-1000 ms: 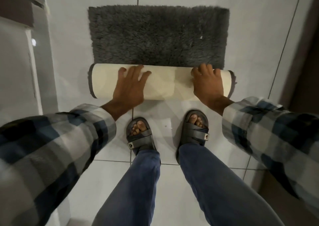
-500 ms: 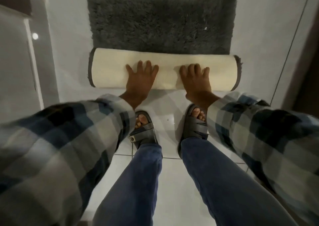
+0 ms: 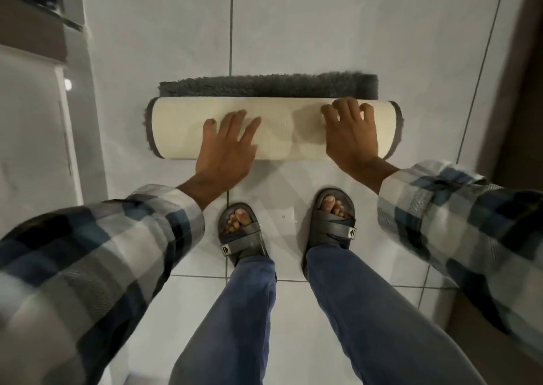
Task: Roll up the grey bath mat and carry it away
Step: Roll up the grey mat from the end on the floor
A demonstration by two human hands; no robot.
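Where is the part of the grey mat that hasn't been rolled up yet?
In the head view, the unrolled grey strip lies flat on the white floor tiles, just beyond the cream-backed roll, on the far side from the person's sandals.

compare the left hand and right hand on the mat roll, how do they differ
The left hand sits near the middle of the mat roll; the right hand is close to its right end. The left hand's fingers are spread and fairly flat and look blurred; the right hand's fingers are curled over the top of the roll, toward the grey pile strip not yet rolled. Both rest palm-down on the cream backing, neither closed around it.
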